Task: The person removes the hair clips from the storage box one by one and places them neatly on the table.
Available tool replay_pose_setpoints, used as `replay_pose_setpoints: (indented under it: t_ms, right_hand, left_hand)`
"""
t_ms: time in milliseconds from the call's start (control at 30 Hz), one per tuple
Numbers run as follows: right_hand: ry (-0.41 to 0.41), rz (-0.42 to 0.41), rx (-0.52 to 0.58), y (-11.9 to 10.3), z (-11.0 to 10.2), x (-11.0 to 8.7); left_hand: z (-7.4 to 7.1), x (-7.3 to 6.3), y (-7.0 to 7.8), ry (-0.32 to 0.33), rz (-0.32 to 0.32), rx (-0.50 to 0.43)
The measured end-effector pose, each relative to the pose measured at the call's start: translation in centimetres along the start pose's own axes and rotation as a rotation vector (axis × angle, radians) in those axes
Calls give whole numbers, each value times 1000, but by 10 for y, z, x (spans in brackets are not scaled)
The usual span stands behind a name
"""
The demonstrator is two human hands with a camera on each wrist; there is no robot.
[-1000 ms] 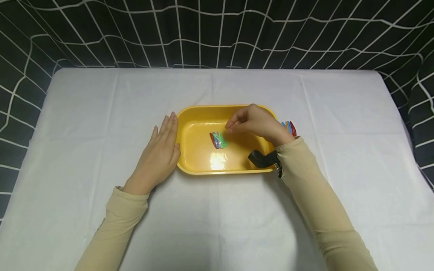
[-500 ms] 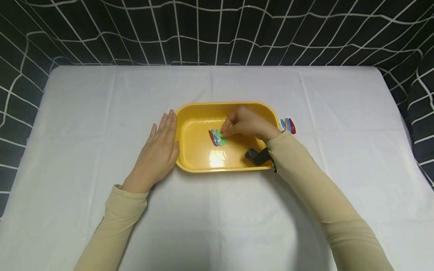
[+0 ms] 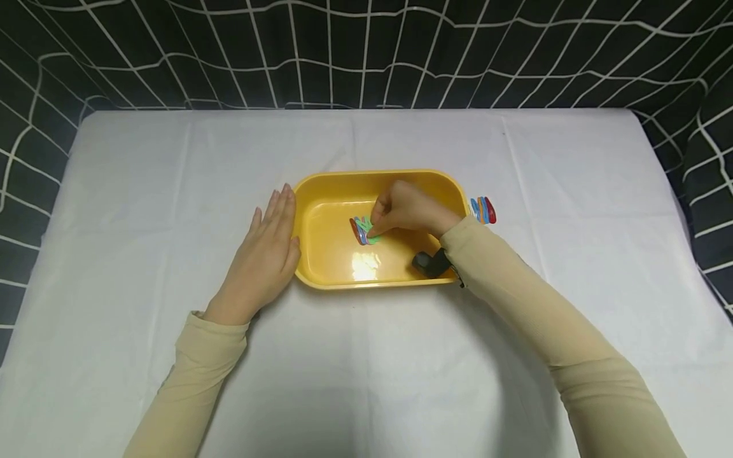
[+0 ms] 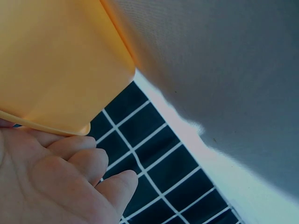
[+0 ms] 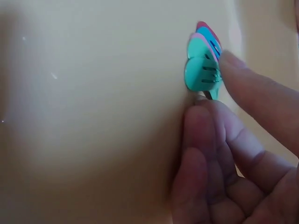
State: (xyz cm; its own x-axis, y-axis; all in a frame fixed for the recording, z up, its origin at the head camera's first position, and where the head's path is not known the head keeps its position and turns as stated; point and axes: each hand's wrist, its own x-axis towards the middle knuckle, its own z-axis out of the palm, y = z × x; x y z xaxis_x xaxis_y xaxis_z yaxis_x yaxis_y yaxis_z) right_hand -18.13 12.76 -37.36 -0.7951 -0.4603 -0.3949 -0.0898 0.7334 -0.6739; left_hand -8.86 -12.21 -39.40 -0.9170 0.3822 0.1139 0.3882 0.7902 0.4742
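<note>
Several small teardrop-shaped hair clips [image 3: 361, 230], red, blue, pink and green, lie side by side in a yellow tray [image 3: 326, 280]. My right hand [image 3: 409, 207] reaches down into the tray. Its thumb and index finger pinch at the green hair clip [image 5: 201, 74] at the near end of the row in the right wrist view, the other fingers curled below. My left hand [image 3: 260, 261] lies along the tray's left end with fingers straight and together. In the left wrist view, its fingers touch the tray's rim [image 4: 51, 128].
More hair clips [image 3: 483, 210], blue, orange and red, lie in a row on the white cloth just outside the tray's right end. A black wrist-camera mount [image 3: 431, 263] hangs under the right sleeve, inside the tray. Dark netting [image 3: 366, 57] with white cords surrounds the table.
My right hand has moved left and down onto the green end of the hair clip row, its fingertips now covering part of it. The left hand stays against the tray.
</note>
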Motion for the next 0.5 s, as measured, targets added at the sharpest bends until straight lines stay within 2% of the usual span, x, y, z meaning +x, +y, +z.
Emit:
replay_pose_setpoints:
  t_ms: [200,500]
  right_hand:
    - [4,-21,-90,-1,1,2]
    - [-11,14,-65,1,0,3]
  left_hand:
    - [0,1,-1,7,7,1]
    - [1,0,-1,10,9,-1]
